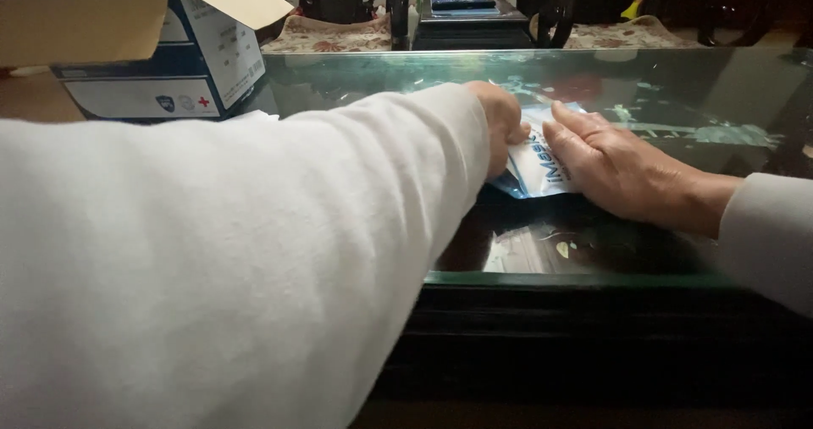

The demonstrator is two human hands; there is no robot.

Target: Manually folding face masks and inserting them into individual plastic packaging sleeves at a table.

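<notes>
From the head camera we see our left hand (501, 124) curled closed on the edge of a white-and-blue flat packet (542, 162) lying on the glass tabletop (677, 90), our right hand (610, 162) pressing it flat with open fingers, an open cardboard box (161, 56) standing well apart.

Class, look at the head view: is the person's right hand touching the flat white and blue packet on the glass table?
Touching. The head view shows the right hand lying flat on the packet, its fingers covering the packet's right side with no gap visible.
</notes>
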